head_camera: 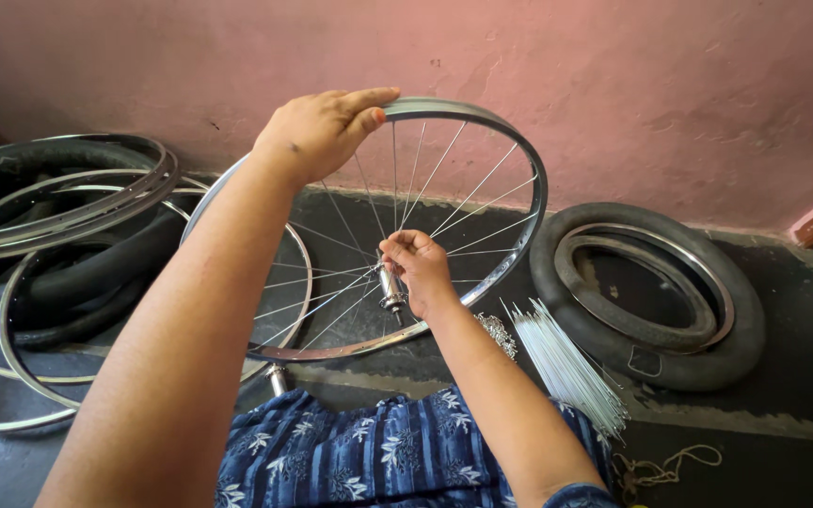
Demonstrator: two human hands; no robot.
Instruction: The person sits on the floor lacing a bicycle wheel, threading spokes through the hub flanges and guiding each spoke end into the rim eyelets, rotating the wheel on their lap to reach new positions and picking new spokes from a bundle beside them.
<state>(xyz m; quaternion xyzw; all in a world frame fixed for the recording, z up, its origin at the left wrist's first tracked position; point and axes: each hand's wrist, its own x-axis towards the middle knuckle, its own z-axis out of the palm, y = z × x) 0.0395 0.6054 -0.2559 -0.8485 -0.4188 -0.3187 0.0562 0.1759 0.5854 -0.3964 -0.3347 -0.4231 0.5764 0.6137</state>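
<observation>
A shiny metal bicycle wheel rim (529,207) with thin spokes stands tilted in front of me, above my blue patterned clothing (369,456). My left hand (324,127) grips the top of the rim. My right hand (416,268) is at the wheel's centre, fingers pinched on a spoke by the silver hub (391,290). Several spokes fan out from the hub to the rim.
A bundle of loose spokes (566,362) and a small heap of nipples (499,331) lie at my right. A black tyre with a rim inside (651,292) lies further right. Stacked rims and tyres (58,216) are at the left. A pink wall (613,85) stands behind.
</observation>
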